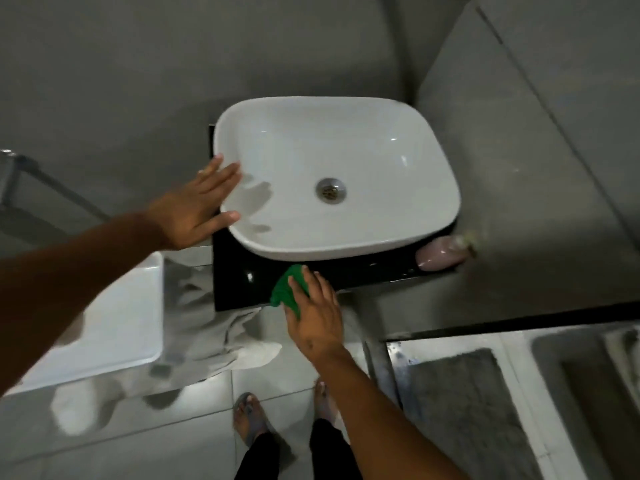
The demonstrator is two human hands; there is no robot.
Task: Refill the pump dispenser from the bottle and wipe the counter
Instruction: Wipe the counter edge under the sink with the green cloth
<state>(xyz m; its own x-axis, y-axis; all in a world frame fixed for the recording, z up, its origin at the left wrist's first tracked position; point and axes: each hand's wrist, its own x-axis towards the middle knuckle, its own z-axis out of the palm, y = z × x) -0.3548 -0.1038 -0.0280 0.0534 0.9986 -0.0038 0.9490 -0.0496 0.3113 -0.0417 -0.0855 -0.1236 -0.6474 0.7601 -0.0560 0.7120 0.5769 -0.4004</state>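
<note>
Right hand (313, 317) is pressing a green cloth (285, 292) flat onto the black desk (242, 278) at its front edge, fingers spread over it, not clenched. Left hand (197, 206) is lying open, bracing against the white basin (381, 237) at its left rim. Pink pump dispenser (441, 257) is standing at the desk's right front corner, blurred. No refill bottle showing. Risk, as I judge it: a rightward wiping stroke is likely knocking the dispenser off that corner.
</note>
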